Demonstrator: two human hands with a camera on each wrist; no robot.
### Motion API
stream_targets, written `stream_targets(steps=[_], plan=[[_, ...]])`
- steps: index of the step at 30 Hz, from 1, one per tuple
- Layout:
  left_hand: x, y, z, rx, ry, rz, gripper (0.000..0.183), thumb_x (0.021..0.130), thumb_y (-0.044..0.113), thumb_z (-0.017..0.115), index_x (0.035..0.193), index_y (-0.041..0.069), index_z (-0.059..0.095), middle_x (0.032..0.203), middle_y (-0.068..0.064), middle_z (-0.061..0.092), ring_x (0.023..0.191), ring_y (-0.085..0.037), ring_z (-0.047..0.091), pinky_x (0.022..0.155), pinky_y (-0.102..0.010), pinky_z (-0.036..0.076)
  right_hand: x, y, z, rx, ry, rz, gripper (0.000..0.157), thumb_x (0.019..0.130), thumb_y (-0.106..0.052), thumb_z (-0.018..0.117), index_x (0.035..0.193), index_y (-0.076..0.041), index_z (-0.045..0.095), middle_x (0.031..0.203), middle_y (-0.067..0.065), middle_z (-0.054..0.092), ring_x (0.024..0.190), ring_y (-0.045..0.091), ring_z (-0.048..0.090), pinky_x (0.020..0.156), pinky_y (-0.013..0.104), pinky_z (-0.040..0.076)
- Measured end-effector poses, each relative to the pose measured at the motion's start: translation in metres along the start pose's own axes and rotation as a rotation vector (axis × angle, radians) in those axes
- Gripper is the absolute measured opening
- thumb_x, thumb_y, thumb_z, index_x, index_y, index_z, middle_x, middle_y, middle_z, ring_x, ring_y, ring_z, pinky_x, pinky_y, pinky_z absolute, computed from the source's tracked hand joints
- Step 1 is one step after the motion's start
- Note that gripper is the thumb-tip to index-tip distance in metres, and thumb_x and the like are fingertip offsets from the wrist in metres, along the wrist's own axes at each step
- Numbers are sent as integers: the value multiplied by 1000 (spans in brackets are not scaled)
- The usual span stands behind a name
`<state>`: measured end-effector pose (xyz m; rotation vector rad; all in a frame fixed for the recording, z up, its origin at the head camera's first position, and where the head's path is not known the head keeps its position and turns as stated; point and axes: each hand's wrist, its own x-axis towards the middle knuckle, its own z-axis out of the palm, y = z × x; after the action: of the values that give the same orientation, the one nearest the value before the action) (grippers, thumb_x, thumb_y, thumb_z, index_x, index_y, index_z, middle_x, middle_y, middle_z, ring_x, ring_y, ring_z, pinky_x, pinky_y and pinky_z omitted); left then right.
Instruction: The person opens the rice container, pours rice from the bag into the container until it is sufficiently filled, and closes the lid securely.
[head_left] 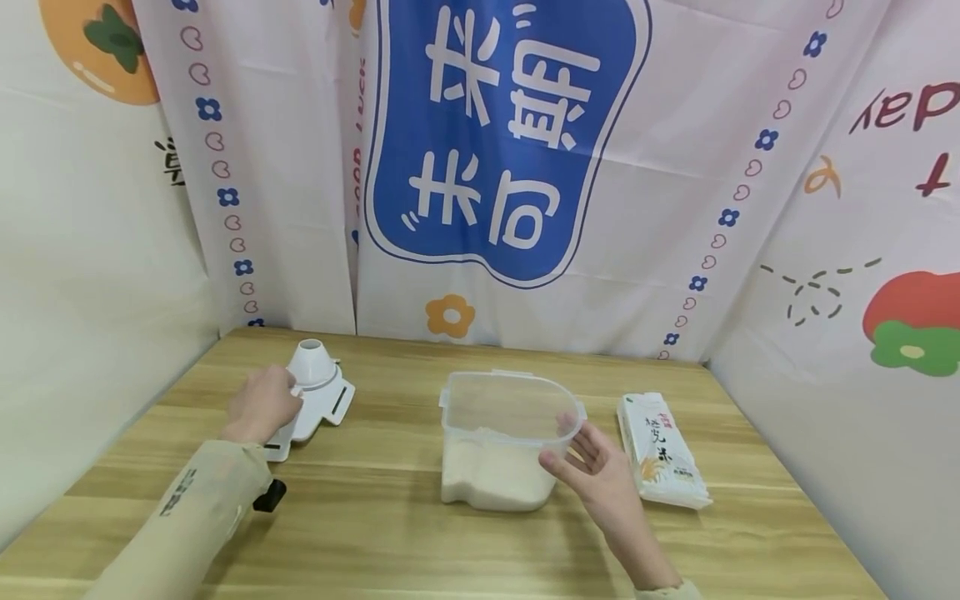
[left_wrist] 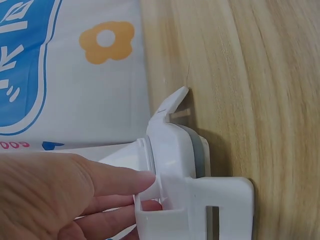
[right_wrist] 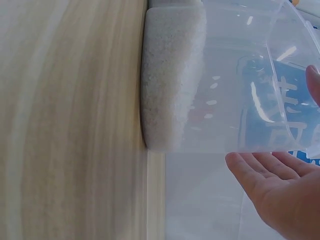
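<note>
At the left of the table, my left hand (head_left: 262, 406) pinches a white plastic lid (head_left: 318, 415) with a cone-shaped spout (head_left: 311, 364). The left wrist view has the thumb on one side of the lid's raised edge and fingers behind it; slotted flaps (left_wrist: 231, 200) stick out beside them. In the middle stands a clear plastic container (head_left: 495, 408), its top uncovered, partly filled with white rice (head_left: 495, 479). Against its right side, my right hand (head_left: 603, 479) lies with fingers extended, thumb apart from them near the rim. Fingertips reach the wall in the right wrist view.
A sealed white bag of rice (head_left: 662, 450) lies on the wooden table (head_left: 360, 533) right of the container. Printed cloth (head_left: 300, 150) hangs behind the table, with more cloth on both sides. A small black piece (head_left: 270, 496) shows at the left sleeve.
</note>
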<state>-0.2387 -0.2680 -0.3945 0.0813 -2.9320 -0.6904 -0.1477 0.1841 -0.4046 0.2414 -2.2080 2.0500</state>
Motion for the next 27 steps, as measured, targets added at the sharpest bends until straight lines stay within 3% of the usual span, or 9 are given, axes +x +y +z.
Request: stream_targets(steps=[3, 6, 13, 20, 27], plan=[[-1, 0, 1, 2, 12, -6, 11, 80, 4, 61, 78, -7, 59, 81, -25, 59, 66, -29, 53, 47, -36, 42, 0, 1, 0, 8, -1, 5, 74, 80, -11, 82, 143, -2, 45, 145, 11, 48, 132, 24, 45, 100, 25, 44], [-2, -1, 2, 15, 32, -6, 22, 81, 5, 60, 63, 6, 46, 66, -12, 51, 59, -26, 48, 45, -35, 38, 1, 2, 1, 11, -4, 5, 75, 80, -12, 83, 144, -2, 44, 145, 12, 48, 132, 25, 45, 100, 26, 44], [-1, 2, 5, 27, 68, 34, 21, 80, 2, 58, 63, 7, 47, 64, -11, 51, 59, -27, 48, 46, -36, 39, 1, 1, 0, 5, 10, 2, 73, 80, -13, 83, 143, -4, 46, 144, 12, 49, 132, 24, 46, 101, 27, 44], [-3, 4, 6, 14, 139, 74, 29, 77, -1, 56, 58, 10, 38, 55, -4, 38, 51, -21, 40, 43, -31, 32, 1, 1, 0, 13, -3, 8, 73, 81, -13, 82, 144, -4, 45, 145, 12, 48, 132, 25, 46, 100, 27, 45], [-9, 15, -1, -13, 177, 91, 27, 77, -1, 55, 57, 10, 40, 56, -7, 47, 51, -24, 45, 41, -32, 34, 1, 1, 1, 13, 1, 1, 75, 81, -10, 82, 145, -2, 43, 145, 13, 47, 132, 26, 45, 101, 27, 44]])
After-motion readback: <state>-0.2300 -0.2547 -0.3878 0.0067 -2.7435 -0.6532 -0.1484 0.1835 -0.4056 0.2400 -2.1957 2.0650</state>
